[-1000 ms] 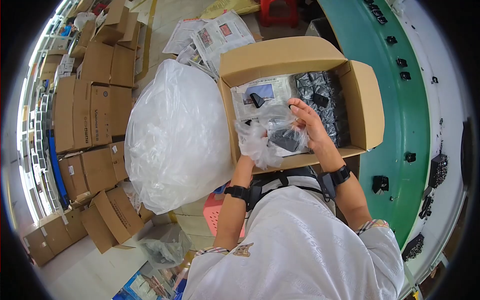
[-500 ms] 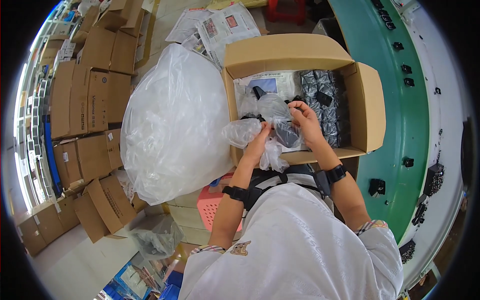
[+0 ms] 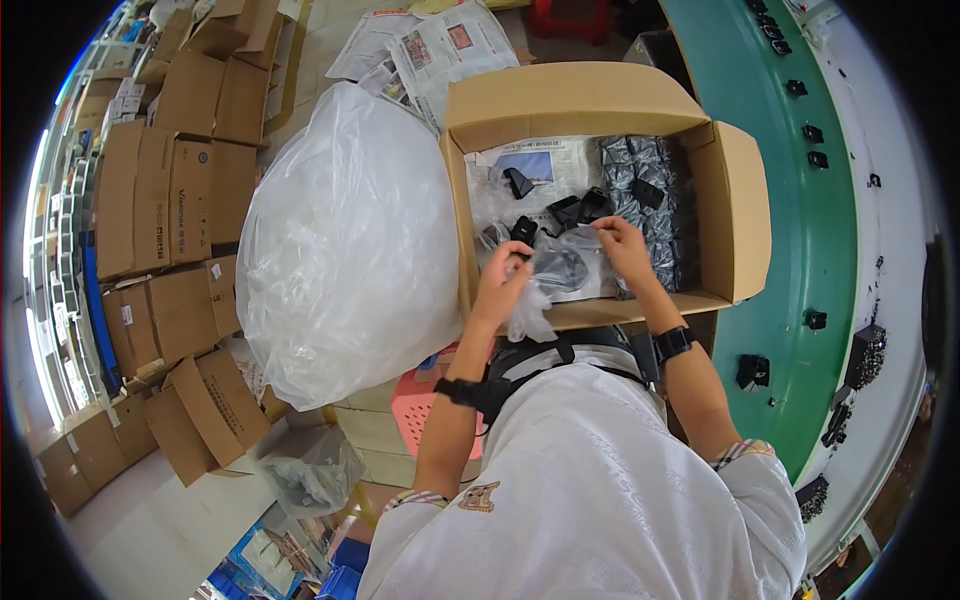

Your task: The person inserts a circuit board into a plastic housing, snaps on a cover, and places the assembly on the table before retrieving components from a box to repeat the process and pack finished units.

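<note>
My right hand (image 3: pixel 622 248) pinches the edge of a clear plastic bag (image 3: pixel 565 262) above the open cardboard box (image 3: pixel 575 92). A dark shape shows through the bag. Closed fingers of my left hand (image 3: pixel 503 283) are at the bag's other side, against the lower end of a small black plastic part (image 3: pixel 523 230); what exactly they grip is hidden. Crumpled clear plastic (image 3: pixel 530 318) hangs beside that hand. Further black parts (image 3: pixel 578 208) and a separate black piece (image 3: pixel 517 182) lie on newspaper (image 3: pixel 560 160) in the box. Wrapped dark packs (image 3: pixel 655 225) are stacked along its right side.
A large bulging clear plastic sack (image 3: pixel 345 250) stands left of the box. Beyond it are stacked cartons (image 3: pixel 150 205) and newspapers (image 3: pixel 450 55). On the right runs a green conveyor belt (image 3: pixel 790 260) with scattered black parts. A pink perforated stool (image 3: pixel 412 410) is near my left forearm.
My left hand has moved slightly left, and the right hand slightly right and down. The plastic between them has dropped lower and spread out, uncovering black parts and newspaper in the box.
</note>
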Demonstrator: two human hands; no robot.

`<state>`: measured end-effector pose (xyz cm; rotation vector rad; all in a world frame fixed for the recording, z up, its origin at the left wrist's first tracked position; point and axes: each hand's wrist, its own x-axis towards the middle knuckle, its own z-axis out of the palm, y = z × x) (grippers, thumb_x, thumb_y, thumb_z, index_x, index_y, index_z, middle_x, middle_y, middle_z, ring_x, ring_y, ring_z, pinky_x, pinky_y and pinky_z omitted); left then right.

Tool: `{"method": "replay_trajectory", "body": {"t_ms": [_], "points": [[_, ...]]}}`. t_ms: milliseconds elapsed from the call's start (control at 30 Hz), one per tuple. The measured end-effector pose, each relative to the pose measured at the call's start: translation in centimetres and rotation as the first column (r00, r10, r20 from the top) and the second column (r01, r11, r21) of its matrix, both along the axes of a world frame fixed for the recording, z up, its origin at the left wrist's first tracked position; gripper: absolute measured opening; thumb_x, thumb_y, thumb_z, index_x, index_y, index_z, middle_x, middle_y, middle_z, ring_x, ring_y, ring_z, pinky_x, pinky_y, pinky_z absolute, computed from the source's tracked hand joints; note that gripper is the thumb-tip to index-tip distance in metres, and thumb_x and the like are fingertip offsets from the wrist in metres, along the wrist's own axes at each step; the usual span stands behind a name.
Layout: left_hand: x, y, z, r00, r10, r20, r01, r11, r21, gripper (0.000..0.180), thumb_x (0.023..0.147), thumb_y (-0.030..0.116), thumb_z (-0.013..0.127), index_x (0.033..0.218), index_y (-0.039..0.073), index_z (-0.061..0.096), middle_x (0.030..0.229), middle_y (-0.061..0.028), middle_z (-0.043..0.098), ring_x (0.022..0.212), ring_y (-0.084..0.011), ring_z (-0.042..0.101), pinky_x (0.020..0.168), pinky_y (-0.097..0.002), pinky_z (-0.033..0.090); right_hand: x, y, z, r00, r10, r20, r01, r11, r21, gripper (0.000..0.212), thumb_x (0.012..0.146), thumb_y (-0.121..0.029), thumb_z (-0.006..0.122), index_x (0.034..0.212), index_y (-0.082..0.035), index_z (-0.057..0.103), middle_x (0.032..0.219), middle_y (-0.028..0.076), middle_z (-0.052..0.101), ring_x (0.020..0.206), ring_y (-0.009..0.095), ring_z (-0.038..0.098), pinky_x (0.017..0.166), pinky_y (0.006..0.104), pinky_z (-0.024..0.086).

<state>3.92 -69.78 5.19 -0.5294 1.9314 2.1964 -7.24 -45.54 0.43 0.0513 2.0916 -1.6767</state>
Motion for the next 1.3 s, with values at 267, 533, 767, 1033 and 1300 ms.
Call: {"method": "replay_trajectory", "body": {"t_ms": [267,533,767,1033,1300], "points": [[1.9,-3.8,2.3,0.929,-0.039,-0.369,-0.279,0.582,-0.764,0.028,0.073,0.0,0.059,0.099,0.007,0.065,0.072,-0.0123,0.059,0.06,-0.0303,0.059,0.061,-0.0383,0.049,-0.9,-1.0,5.5,0.963,0.152,-0.222,-0.065,0.932,0.357,0.016,0.084,-0.002,0.062,0.095,-0.005,0.073,0.062,0.008,0.061,0.055,0.018,0.058,0.057,0.0289,0.047],[-2.9,0.5,0.8,0.941,-0.084,0.328,0.339,0.188,-0.922,0.044,0.079,0.016,0.071,0.12,0.006,0.06,0.105,-0.0164,0.064,0.089,-0.035,0.07,0.072,-0.0427,0.057,-5.0,-15.1,-3.0,0.787,0.468,-0.403,-0.338,0.872,0.354,0.029,0.084,-0.017,0.068,0.112,-0.015,0.072,0.085,0.016,0.072,0.078,0.03,0.072,0.07,0.044,0.056],[-3.7,-1.7,-7.1,0.594,-0.255,0.763,0.787,-0.013,-0.617,0.033,0.082,0.024,0.07,0.107,0.003,0.07,0.116,-0.0206,0.059,0.094,-0.0394,0.069,0.078,-0.0475,0.058,-4.3,-15.5,-7.2,0.705,0.709,-0.023,-0.48,0.501,0.721,0.021,0.083,-0.024,0.067,0.093,-0.006,0.071,0.097,0.02,0.071,0.096,0.039,0.069,0.081,0.0481,0.057],[1.5,0.6,-5.5,0.671,-0.519,0.529,0.735,0.371,-0.568,0.04,0.077,0.03,0.07,0.102,-0.001,0.066,0.097,-0.0231,0.068,0.095,-0.0416,0.067,0.085,-0.0494,0.055,3.4,-5.9,-5.7,0.474,0.852,0.223,-0.785,0.294,0.545,0.028,0.077,-0.03,0.064,0.088,-0.007,0.075,0.087,0.021,0.072,0.084,0.04,0.07,0.077,0.0485,0.056],[-0.8,-0.5,-6.0,0.737,-0.296,0.607,-0.118,0.829,0.547,0.056,0.092,0.059,0.06,0.118,0.009,0.065,0.112,-0.0063,0.069,0.101,-0.0221,0.066,0.092,-0.0382,0.051,5.3,-8.7,-3.6,0.86,0.495,0.126,-0.509,0.814,0.278,0.03,0.078,-0.025,0.063,0.093,0.0,0.073,0.09,0.023,0.072,0.084,0.041,0.07,0.076,0.0457,0.056]]}}
